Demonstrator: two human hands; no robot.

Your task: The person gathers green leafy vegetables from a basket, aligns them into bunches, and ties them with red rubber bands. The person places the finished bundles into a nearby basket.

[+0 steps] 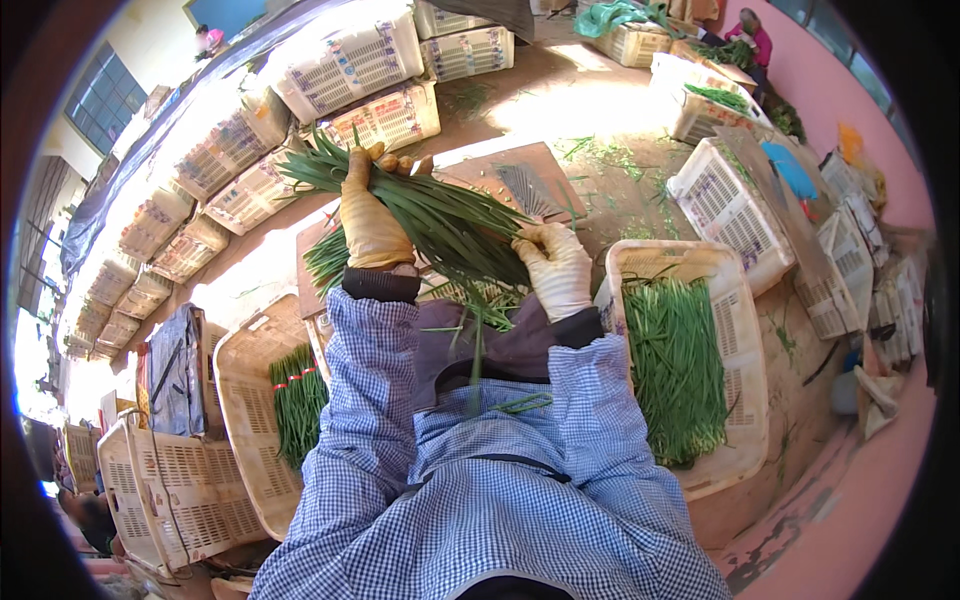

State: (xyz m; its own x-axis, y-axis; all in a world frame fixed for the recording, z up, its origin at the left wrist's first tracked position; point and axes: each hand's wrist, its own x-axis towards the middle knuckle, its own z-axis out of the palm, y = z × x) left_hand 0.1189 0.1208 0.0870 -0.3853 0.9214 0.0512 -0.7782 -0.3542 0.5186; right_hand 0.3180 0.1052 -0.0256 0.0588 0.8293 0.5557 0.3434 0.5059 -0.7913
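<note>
My gloved left hand [375, 206] grips a thick bunch of long, flat green leaves [442, 214], which look like garlic chives. The bunch slants across in front of me, above my lap. At its lower right end, my gloved right hand [555, 262] has its thumb and fingers pinched on the stalks. A few loose leaves [478, 352] hang down over my apron. Under my left wrist, more chives [328, 259] lie on a board. Beyond the bunch is a wooden board [487, 161] bearing a fan of thin dark strips [529, 187].
At my right stands a plastic crate [742, 375] of loose chives [675, 367]. The crate at my left [251, 405] holds bunches with red bands [295, 397]. Stacked crates [352, 67] line the far left. A person [750, 45] sits at the far right by a pink wall. Leaf scraps litter the floor.
</note>
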